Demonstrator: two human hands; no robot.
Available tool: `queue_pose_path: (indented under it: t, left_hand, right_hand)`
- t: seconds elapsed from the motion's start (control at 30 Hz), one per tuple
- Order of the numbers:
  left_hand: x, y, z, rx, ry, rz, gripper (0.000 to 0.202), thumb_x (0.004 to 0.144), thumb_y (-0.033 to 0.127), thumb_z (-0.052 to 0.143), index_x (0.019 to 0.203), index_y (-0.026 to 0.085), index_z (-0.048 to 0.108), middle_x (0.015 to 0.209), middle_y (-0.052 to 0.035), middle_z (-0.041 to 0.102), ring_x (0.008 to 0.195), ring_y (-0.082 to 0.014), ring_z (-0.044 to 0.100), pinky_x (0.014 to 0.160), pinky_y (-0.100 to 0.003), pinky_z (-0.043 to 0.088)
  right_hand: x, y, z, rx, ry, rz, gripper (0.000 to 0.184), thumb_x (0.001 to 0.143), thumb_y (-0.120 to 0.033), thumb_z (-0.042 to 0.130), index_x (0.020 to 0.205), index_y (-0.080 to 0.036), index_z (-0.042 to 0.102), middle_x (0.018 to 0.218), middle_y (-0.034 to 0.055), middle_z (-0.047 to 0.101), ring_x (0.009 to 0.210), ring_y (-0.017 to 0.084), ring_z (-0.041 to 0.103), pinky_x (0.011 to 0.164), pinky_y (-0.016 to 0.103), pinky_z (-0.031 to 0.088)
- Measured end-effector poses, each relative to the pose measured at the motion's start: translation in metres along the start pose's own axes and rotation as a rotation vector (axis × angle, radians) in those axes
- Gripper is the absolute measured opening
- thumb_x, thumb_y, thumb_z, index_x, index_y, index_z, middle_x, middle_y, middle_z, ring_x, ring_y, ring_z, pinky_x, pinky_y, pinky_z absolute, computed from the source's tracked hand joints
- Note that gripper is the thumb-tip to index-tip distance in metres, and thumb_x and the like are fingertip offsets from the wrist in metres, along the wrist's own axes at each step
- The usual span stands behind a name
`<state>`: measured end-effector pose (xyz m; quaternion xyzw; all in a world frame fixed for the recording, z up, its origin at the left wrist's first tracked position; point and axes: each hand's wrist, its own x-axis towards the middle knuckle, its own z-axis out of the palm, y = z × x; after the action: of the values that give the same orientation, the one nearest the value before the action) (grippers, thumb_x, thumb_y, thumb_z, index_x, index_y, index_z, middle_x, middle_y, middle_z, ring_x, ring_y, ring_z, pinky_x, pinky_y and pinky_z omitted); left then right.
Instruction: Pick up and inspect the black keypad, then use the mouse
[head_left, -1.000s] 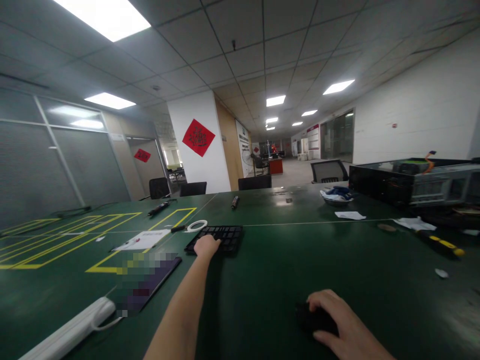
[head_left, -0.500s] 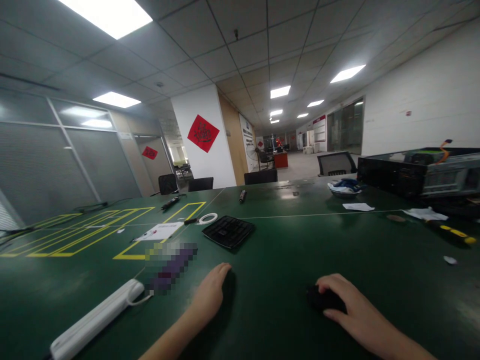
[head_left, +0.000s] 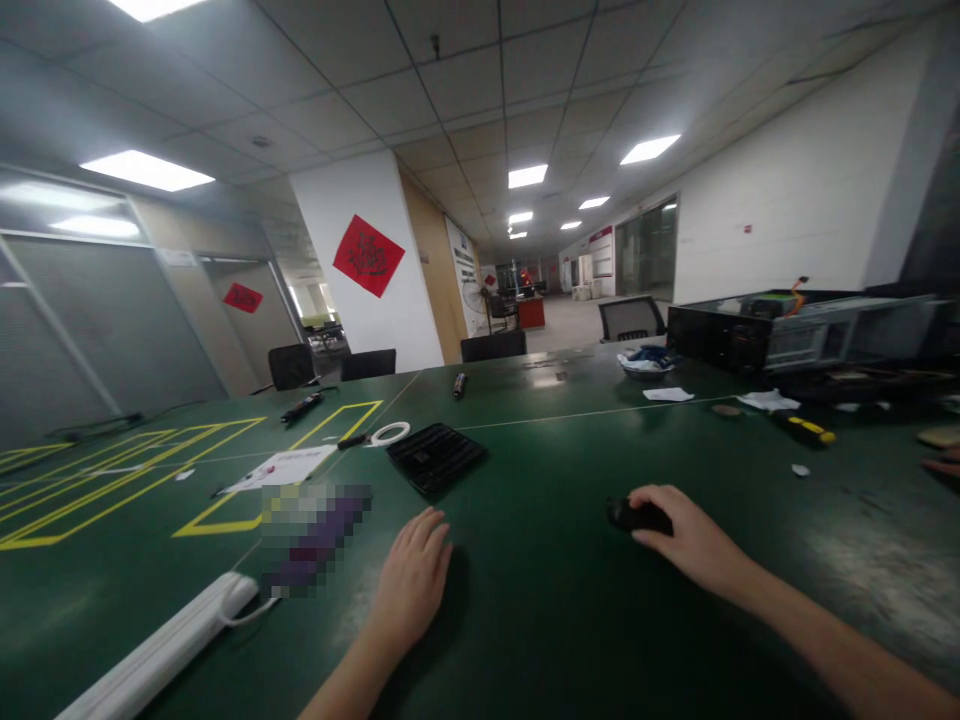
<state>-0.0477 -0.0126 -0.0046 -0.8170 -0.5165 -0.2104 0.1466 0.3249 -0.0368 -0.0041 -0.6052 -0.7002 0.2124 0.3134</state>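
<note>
**Fingers (head_left: 429, 530) flat on the table (head_left: 570, 630), fingers (head_left: 661, 497) curled on a mouse (head_left: 628, 515)**

A big green table fills the near view. At the far right of it sits a long open computer case (head_left: 787, 335). At the near left lies a white power strip (head_left: 150, 655). A black keyboard (head_left: 435, 456) lies in the middle, farther away than the hands and apart from both.

The left hand (head_left: 412, 585) lies palm down on the table, near the middle. Its fingers are straight and pressed together, and they point away. It holds nothing.

The right hand (head_left: 686, 535) is to the right of it, well apart. Its fingers bend over the mouse and cover most of it. The mouse is black and sits on the table, and its left end peeks out from under the fingertips.

A yellow and black screwdriver (head_left: 806, 430) lies far right, near the case. A small white ring (head_left: 391, 433) lies just left of the keyboard's far end.
</note>
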Motion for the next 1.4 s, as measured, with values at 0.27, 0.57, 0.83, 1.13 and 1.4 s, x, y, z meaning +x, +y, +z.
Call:
queue_pose_path:
  t: [0.27,0.57,0.83,1.13,1.4]
  left_hand:
    - [0.006,0.001,-0.002,-0.037,0.055,0.113,0.025,0.081,0.031,0.041,0.092,0.020,0.060,0.099,-0.0082,0.061,0.096,-0.0235,0.054,0.087,-0.040,0.040]
    - [0.006,-0.003,0.000,-0.004,0.042,0.135,0.024,0.082,0.031,0.041,0.089,0.019,0.062,0.095,-0.0080,0.062,0.091,-0.0226,0.055,0.085,-0.038,0.041]
    - [0.007,-0.004,-0.003,-0.013,0.045,0.242,0.023,0.083,0.028,0.041,0.086,0.020,0.062,0.091,-0.0058,0.063,0.086,-0.0198,0.057,0.087,-0.040,0.040]
    - [-0.016,0.070,-0.024,-0.275,-0.289,0.542,0.061,0.082,0.046,0.041,0.135,0.027,0.018,0.137,-0.0056,0.031,0.122,-0.0238,0.035,0.096,-0.039,0.037]
    - [-0.011,0.077,-0.030,-0.339,-0.523,0.557,0.063,0.081,0.054,0.035,0.135,0.026,0.020,0.139,-0.0083,0.022,0.126,-0.0291,0.025,0.100,-0.049,0.026]
  right_hand:
    - [-0.001,0.101,-0.076,-0.507,0.338,0.289,0.026,0.067,-0.036,0.049,0.087,-0.020,0.052,0.086,0.0090,0.058,0.082,0.025,0.054,0.067,0.037,0.042]
    - [-0.027,0.107,-0.062,-0.715,0.541,0.050,0.032,0.070,-0.041,0.048,0.086,-0.014,0.055,0.111,0.0156,0.050,0.109,0.030,0.041,0.094,0.046,0.032]
    - [-0.132,0.043,-0.023,-0.585,0.004,-0.111,0.027,0.080,-0.039,0.040,0.100,-0.033,0.058,0.116,-0.0020,0.056,0.109,0.021,0.050,0.093,0.039,0.045]
    - [-0.143,0.022,-0.020,-0.524,-0.143,-0.006,0.045,0.077,-0.050,0.039,0.120,-0.037,0.042,0.128,0.0000,0.043,0.116,0.030,0.041,0.092,0.049,0.041]
    - [-0.123,0.024,-0.036,-0.460,-0.307,0.060,0.055,0.077,-0.054,0.037,0.127,-0.041,0.021,0.139,-0.0051,0.021,0.128,0.031,0.015,0.102,0.059,0.018]
